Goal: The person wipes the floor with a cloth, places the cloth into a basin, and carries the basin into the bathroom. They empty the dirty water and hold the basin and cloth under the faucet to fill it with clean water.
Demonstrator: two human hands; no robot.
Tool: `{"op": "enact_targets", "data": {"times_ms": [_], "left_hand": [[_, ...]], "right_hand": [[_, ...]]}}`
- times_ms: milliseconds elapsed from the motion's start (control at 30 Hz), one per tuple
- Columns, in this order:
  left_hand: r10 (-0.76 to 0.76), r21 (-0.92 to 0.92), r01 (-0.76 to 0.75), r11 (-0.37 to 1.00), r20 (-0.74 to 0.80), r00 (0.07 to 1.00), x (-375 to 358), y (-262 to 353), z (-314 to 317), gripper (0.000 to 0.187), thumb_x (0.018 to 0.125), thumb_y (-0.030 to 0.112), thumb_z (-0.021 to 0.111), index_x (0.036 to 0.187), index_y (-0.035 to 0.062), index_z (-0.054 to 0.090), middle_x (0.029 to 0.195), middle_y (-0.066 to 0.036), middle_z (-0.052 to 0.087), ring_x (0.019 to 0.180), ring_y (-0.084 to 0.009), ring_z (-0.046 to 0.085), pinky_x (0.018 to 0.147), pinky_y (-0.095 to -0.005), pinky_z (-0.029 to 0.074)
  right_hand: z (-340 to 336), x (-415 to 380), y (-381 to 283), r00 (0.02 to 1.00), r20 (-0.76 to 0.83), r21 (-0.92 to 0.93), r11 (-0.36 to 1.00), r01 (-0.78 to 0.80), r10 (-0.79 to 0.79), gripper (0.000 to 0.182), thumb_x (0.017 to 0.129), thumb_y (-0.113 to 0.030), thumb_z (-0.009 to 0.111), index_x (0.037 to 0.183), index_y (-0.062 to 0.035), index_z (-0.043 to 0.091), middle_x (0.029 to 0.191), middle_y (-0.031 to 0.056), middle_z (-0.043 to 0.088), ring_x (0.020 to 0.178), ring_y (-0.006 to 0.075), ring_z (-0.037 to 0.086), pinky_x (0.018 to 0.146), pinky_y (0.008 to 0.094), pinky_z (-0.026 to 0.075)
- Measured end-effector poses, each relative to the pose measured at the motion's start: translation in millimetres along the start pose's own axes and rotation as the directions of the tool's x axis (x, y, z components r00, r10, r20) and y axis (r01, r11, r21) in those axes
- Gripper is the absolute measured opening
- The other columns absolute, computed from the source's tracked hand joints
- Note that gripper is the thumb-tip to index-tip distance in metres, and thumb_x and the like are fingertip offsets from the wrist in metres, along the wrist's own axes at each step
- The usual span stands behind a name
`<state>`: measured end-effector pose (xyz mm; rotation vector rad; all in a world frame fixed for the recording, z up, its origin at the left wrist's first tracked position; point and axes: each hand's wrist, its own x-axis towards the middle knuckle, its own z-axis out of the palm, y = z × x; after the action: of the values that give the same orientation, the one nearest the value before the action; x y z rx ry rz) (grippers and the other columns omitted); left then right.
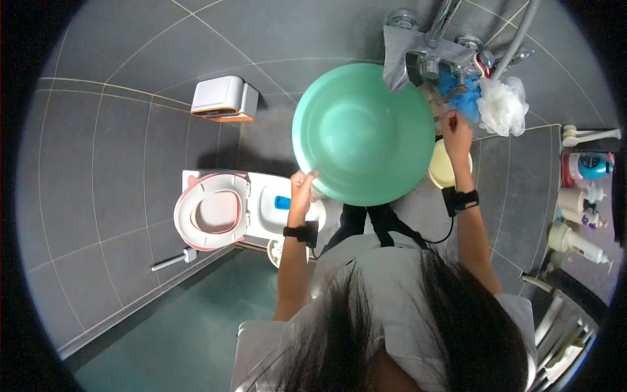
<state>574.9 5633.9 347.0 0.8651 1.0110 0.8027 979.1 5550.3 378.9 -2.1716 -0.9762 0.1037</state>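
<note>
A large round green basin [363, 130] is held up in front of me, its bare inside facing me. My left hand [302, 188] grips its lower left rim, thumb on the inner side. Past the basin's right edge, my right hand [457, 129] is closed, close below the blue bath puff [465, 98]; what its fingers hold is hard to make out. Just above the basin's upper right rim juts the metal tap [396, 62]. Partly hidden behind the basin and right hand sits a pale yellow bowl [442, 164].
A white bath puff [502, 106] hangs beside the shower hose [519, 42]. To the left are a toilet [212, 212] with a raised seat and a white wall box [219, 98]. Bottles [593, 166] stand on the right; a rack [565, 326] is at lower right.
</note>
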Motion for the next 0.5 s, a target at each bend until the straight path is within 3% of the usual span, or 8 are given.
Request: {"op": "enact_targets", "data": {"times_ms": [33, 100, 133, 200, 233, 333, 433, 500], "left_hand": [[0.024, -0.026, -0.025, 0.999, -0.046, 0.999, -5.5, 3.6, 2.6, 0.012, 0.086, 0.010, 0.062, 0.075, 0.0036, 0.061, 0.069, 0.000, 0.063, 0.056, -0.0050, 0.055, 0.048, -0.0220, 0.042], [0.008, -0.013, -0.009, 1.000, -0.028, 1.000, -8.8, -2.5, -25.4, 0.012, 0.086, 0.011, 0.062, 0.075, 0.0047, 0.061, 0.070, 0.000, 0.063, 0.055, -0.0053, 0.055, 0.047, -0.0213, 0.042], [0.012, 0.006, -0.011, 1.000, -0.043, 0.999, -13.6, 7.9, -28.3, 0.014, 0.086, 0.011, 0.062, 0.073, 0.0057, 0.060, 0.068, 0.000, 0.062, 0.053, -0.0053, 0.054, 0.045, -0.0210, 0.041], [0.035, 0.016, -0.032, 0.999, -0.199, 0.979, -23.1, 31.0, -7.0, 0.027, 0.085, 0.013, 0.064, 0.063, 0.0111, 0.050, 0.055, 0.001, 0.054, 0.040, -0.0049, 0.046, 0.035, -0.0207, 0.035], [0.029, 0.048, -0.021, 0.999, -0.160, 0.987, -20.9, 26.1, -20.1, 0.029, 0.085, 0.013, 0.065, 0.062, 0.0116, 0.048, 0.054, 0.001, 0.052, 0.039, -0.0047, 0.045, 0.035, -0.0208, 0.035], [-0.030, 0.157, 0.042, 0.987, -0.079, 0.996, -22.2, 24.5, -57.6, 0.034, 0.084, 0.014, 0.066, 0.059, 0.0134, 0.043, 0.054, 0.003, 0.051, 0.045, -0.0039, 0.048, 0.042, -0.0219, 0.039], [-0.093, 0.097, 0.097, 0.991, -0.047, 0.995, -20.4, 23.3, -60.5, 0.022, 0.085, 0.019, 0.066, 0.069, 0.0076, 0.056, 0.064, 0.000, 0.058, 0.054, -0.0065, 0.055, 0.048, -0.0232, 0.044], [-0.181, 0.200, 0.193, 0.961, -0.075, 0.981, -29.0, 28.8, -38.4, 0.030, 0.087, 0.026, 0.063, 0.098, -0.0020, 0.063, 0.086, -0.007, 0.065, 0.072, -0.0132, 0.061, 0.062, -0.0264, 0.049]], "right_hand": [[6.7, -9.6, 4.5, 1.000, 0.020, 0.032, 0.999, -0.013, 0.013, 0.038, 0.085, -0.040, 0.063, 0.099, -0.0052, 0.061, 0.077, 0.0138, 0.066, 0.068, 0.0288, 0.065, 0.054, 0.0375, 0.046], [21.5, -34.4, 3.7, 0.915, 0.311, 0.332, 0.873, -0.359, 0.258, 0.042, 0.084, -0.036, 0.064, 0.113, -0.0060, 0.056, 0.094, 0.0111, 0.066, 0.077, 0.0237, 0.064, 0.056, 0.0358, 0.047], [24.1, -45.6, -3.7, 0.820, 0.472, 0.422, 0.735, -0.531, 0.322, 0.047, 0.083, -0.033, 0.064, 0.120, -0.0063, 0.054, 0.102, 0.0097, 0.066, 0.082, 0.0211, 0.064, 0.057, 0.0349, 0.048], [19.9, -59.2, -19.1, 0.597, 0.776, 0.310, 0.700, -0.644, 0.206, 0.051, 0.081, -0.031, 0.067, 0.123, -0.0078, 0.050, 0.111, 0.0060, 0.059, 0.095, 0.0172, 0.059, 0.070, 0.0349, 0.049], [17.5, -65.0, -23.9, 0.443, 0.886, 0.234, 0.691, -0.684, 0.139, 0.053, 0.080, -0.030, 0.069, 0.125, -0.0086, 0.048, 0.115, 0.0042, 0.056, 0.102, 0.0152, 0.056, 0.077, 0.0350, 0.049], [38.3, -89.0, -8.7, 0.454, 0.886, 0.318, 0.591, -0.741, 0.093, 0.052, 0.081, -0.025, 0.065, 0.125, -0.0045, 0.047, 0.108, 0.0052, 0.058, 0.096, 0.0165, 0.058, 0.078, 0.0341, 0.050], [39.0, -90.7, -16.5, 0.576, 0.813, 0.444, 0.549, -0.708, 0.085, 0.044, 0.080, -0.016, 0.062, 0.120, 0.0016, 0.053, 0.102, 0.0070, 0.063, 0.085, 0.0176, 0.059, 0.075, 0.0306, 0.048], [13.4, -81.7, -41.0, 0.614, 0.776, 0.437, 0.578, -0.689, 0.144, 0.041, 0.079, -0.014, 0.062, 0.116, 0.0022, 0.056, 0.097, 0.0072, 0.063, 0.084, 0.0171, 0.059, 0.075, 0.0310, 0.048]]}}
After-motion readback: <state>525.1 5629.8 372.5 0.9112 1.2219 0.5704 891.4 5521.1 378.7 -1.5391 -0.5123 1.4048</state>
